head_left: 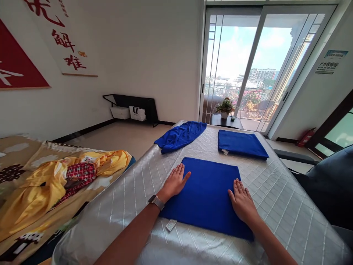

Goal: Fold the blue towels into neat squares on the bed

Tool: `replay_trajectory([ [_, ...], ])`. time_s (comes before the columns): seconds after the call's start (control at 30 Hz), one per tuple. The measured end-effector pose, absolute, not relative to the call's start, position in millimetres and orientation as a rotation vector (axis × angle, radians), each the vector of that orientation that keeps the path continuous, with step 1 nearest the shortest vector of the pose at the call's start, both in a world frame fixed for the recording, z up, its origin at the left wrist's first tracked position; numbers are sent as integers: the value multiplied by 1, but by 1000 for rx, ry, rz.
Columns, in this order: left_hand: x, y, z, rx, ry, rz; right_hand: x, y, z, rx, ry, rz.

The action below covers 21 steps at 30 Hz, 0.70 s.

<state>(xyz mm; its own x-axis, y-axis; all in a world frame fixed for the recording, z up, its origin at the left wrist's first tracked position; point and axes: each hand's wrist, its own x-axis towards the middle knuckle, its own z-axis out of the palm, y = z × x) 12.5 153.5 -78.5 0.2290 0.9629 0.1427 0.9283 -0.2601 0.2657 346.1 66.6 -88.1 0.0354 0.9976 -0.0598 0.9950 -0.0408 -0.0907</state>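
Observation:
A blue cloth lies flat as a rough square on the silver quilted surface, a white tag at its near edge. My left hand rests open on its left edge, fingers together and thumb apart. On the right edge my right hand lies flat, also open. Farther back on the right is a neatly folded blue cloth with a small white tag. A crumpled blue cloth lies at the back left.
The silver quilted surface has its left edge beside a patterned cover with yellow and red plaid fabric. Beyond the far edge stands a small table with a potted plant. A dark rounded object is at the right.

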Motion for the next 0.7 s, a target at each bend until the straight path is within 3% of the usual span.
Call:
replay_trajectory([
  [0.7, 14, 150, -79, 2383, 1799, 487, 352, 68, -83, -2279, -2184, 131],
])
